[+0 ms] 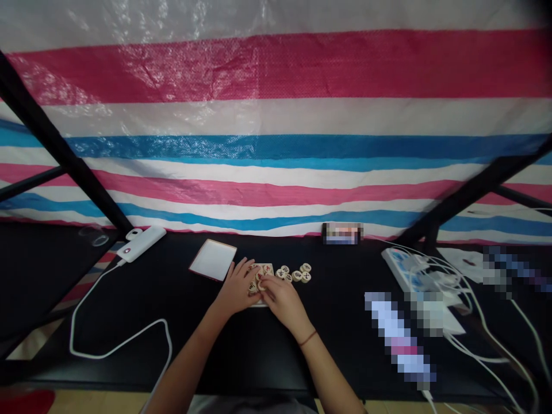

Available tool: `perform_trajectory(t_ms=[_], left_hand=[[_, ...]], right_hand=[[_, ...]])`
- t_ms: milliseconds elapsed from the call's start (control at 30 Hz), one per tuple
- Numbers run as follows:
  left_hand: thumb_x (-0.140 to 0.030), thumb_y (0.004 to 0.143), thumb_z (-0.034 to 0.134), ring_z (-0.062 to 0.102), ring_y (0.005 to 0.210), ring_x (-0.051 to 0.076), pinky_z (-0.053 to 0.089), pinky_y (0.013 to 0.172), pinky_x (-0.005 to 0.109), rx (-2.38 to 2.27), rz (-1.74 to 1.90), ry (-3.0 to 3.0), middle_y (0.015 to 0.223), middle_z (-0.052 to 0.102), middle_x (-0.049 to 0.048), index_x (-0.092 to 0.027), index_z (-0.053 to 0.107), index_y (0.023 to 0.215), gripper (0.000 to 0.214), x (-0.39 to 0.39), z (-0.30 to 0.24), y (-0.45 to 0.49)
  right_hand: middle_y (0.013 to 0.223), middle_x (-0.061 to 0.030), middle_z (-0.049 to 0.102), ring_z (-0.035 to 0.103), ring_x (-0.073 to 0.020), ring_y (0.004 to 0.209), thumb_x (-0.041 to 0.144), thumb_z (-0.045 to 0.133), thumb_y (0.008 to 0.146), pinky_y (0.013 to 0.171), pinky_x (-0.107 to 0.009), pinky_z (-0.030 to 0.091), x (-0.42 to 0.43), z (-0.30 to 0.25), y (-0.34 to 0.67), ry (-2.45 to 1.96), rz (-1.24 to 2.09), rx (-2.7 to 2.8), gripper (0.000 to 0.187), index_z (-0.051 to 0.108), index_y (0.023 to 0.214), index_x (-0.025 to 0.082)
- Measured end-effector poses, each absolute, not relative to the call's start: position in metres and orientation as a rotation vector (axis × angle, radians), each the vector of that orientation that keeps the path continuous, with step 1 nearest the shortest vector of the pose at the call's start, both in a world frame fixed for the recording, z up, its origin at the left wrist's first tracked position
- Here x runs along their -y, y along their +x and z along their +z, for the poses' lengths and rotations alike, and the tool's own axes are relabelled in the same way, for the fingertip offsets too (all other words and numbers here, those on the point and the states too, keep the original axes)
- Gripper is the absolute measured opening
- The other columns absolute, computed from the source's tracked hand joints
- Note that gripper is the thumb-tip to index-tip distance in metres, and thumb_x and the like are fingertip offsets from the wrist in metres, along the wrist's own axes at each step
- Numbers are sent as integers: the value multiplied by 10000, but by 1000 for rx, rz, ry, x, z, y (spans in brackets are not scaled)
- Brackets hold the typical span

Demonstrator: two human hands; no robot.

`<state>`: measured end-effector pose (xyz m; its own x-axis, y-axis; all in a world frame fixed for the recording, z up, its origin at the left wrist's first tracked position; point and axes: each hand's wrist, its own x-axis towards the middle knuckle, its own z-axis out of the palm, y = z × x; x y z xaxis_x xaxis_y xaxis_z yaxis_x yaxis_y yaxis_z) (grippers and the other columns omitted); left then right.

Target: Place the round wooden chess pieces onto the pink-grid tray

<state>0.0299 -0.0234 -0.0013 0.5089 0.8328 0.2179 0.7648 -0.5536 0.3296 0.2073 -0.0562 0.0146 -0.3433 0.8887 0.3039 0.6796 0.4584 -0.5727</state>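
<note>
Centrally, the left hand (pixel 236 287) and right hand (pixel 282 302) meet over round wooden xiangqi pieces (pixel 284 273) on a black table (pixel 241 356). The right thumb and forefinger appear closed on one disc (pixel 261 284); the left fingers (pixel 250 275) curl over a tight cluster, though whether they grip cannot be told. Further pieces lie in a loose row to the right. A white-faced card (pixel 213 260) sits just left, and a power bank (pixel 141 243) lies well beyond it. Risk: a knuckle could nudge a neighbouring disc, or a loose pinch could drop one, scattering the cluster.
</note>
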Motion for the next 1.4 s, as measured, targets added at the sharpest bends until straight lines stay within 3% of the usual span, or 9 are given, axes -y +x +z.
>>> perform_trajectory(t_ms=[133,333,500,667,900,1100,1300,1400], left_hand=[[-366,765,672,275,1406,357,272,1119,570,-1338,486,2530,1485,401,128,-192,442,1397,694,23,-4,25],[-333,784,653,280,1404,357,294,1109,571,-1309,531,2508,1483,407,118,-219,432,1408,672,23,-14,25],[-347,810,641,324,1377,371,312,1088,589,-1322,609,2517,1456,439,124,-236,485,1374,595,25,-11,27],[-265,850,602,347,1366,349,321,1083,593,-1280,660,2540,1445,461,40,-328,630,1205,362,31,-3,30],[-249,881,561,399,1312,289,374,1076,526,-1292,975,2513,1316,548,73,-257,602,1212,334,37,-2,30],[-204,881,537,521,1155,244,446,1009,444,-1283,1244,2473,1125,619,84,-224,613,1137,267,45,-6,24],[-197,873,530,566,1057,225,455,962,418,-1290,1221,2481,1036,649,64,-226,632,1089,241,48,-12,24],[-202,871,520,574,1032,220,457,950,413,-1301,1201,2462,1022,655,60,-230,644,1075,240,49,-12,24]], right_hand=[[1066,-69,656,610,-199,975,81,567,834,855,-331,467,55,12,210,-1298,388,2175,140,646,805,193],[913,-65,635,562,-225,891,90,607,816,817,-361,464,53,11,212,-1346,279,2226,108,644,852,185],[961,-64,653,594,-202,917,153,555,860,845,-331,469,46,17,224,-1287,403,2075,124,663,908,193],[1058,-86,675,641,-199,923,250,468,915,800,-290,470,20,32,248,-1836,378,1987,251,678,1038,190],[1082,-63,717,662,-203,990,140,506,844,808,-254,457,-24,36,258,-2088,507,2235,319,734,1037,252],[970,-75,738,679,-211,924,226,622,809,754,-240,460,-42,33,261,-2098,575,2312,192,762,940,236],[1057,-84,716,665,-208,964,280,524,888,755,-246,446,-46,34,259,-2097,514,2292,252,718,1046,247],[977,-86,726,673,-219,907,354,591,840,707,-247,440,-45,35,256,-2102,500,2273,232,728,974,223]])
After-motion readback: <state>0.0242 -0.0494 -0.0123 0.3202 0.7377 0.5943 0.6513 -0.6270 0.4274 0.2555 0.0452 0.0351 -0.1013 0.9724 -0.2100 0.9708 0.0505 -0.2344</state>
